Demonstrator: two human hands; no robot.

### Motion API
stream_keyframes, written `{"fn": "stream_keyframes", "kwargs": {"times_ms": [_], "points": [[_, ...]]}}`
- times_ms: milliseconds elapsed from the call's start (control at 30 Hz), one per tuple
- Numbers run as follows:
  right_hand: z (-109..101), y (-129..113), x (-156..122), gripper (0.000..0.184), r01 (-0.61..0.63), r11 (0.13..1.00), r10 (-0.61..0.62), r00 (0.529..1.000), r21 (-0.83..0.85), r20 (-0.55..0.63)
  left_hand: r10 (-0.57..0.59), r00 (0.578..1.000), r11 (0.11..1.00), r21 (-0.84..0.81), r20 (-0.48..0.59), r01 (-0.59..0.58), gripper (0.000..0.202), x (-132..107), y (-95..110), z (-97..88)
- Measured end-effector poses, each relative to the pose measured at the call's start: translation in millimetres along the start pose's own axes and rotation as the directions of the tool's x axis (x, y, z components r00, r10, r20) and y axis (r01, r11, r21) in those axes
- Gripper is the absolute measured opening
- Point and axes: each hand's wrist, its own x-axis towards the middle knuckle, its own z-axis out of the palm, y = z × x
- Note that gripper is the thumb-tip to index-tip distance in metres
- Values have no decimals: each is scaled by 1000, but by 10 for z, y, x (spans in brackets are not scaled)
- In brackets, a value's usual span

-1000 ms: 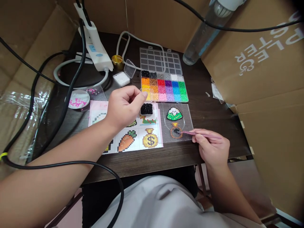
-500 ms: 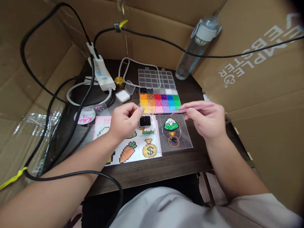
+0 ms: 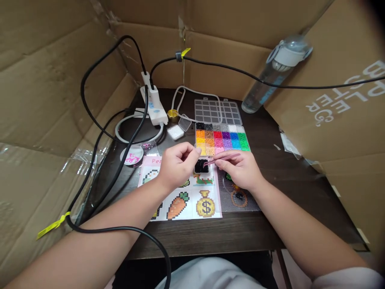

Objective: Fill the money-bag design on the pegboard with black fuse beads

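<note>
Nearer than the black bead box (image 3: 201, 165) and right of it, a pegboard (image 3: 225, 204) holds a bead ring (image 3: 239, 198), outline seemingly done, middle only part-filled. At the box, the right hand (image 3: 240, 170) has fingers closed on tweezers (image 3: 227, 157); left of it, the left hand's (image 3: 179, 165) pinch its clear lid (image 3: 203, 149).

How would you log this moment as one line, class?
right hand: holds pink tweezers, tips at black beads | left hand: at clear lid, grip unclear | box: on pattern sheet | pegboard: partly hidden
</note>
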Motion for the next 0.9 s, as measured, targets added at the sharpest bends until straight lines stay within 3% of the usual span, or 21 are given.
{"fn": "stream_keyframes", "kwargs": {"times_ms": [267, 900], "points": [[40, 21, -38, 9, -33, 999, 32, 998, 20, 46, -8, 1000, 1000, 11, 9, 7, 30, -3, 8, 5], [53, 39, -28, 10, -36, 998, 36, 999, 49, -7, -7, 1000, 1000, 3, 27, 7, 29, -3, 10, 9]]}}
